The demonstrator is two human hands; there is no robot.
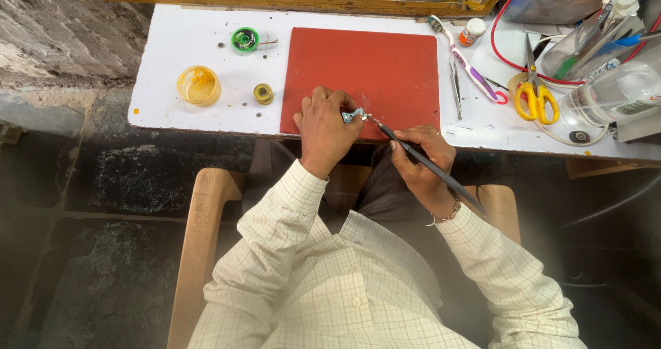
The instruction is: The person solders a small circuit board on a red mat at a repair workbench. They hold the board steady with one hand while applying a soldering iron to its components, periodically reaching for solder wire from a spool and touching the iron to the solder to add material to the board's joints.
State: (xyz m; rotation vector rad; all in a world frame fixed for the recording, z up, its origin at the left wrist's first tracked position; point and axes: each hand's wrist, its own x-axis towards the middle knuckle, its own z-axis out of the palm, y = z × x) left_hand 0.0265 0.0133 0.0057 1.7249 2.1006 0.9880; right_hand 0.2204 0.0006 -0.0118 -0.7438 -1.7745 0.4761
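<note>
Your right hand closes like a pen grip round a slim dark tool, its tip angled up-left to meet the small metal part. Your left hand pinches that part between fingertips, steadying it at the near edge of the red mat, which likely shields the white counter. Beyond lie a yellow dish, tweezers and yellow scissors.

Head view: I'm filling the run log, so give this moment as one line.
left hand pinches small metal part | right hand holds black tool, tip at part | over red mat
</note>
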